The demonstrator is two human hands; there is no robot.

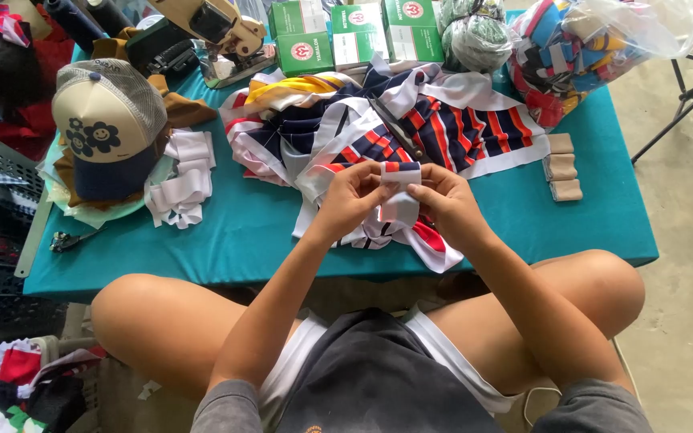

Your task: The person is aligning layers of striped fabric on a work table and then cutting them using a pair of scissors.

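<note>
My left hand (353,196) and my right hand (445,200) both pinch a small folded piece of striped fabric (401,178), white with navy and red bands, just above the near part of the teal table (234,232). The piece comes off a large pile of striped fabric strips (378,120) spread across the table's middle. A pair of dark scissors (395,127) lies on top of that pile, beyond my hands. My bare knees frame the table's front edge.
A cream and navy cap (106,120) rests on brown cloth at the left, beside loose white strips (182,176). Green boxes (354,36), a machine (218,36) and a clear bag of fabric pieces (579,48) stand at the back. Tan folded pieces (561,167) lie right.
</note>
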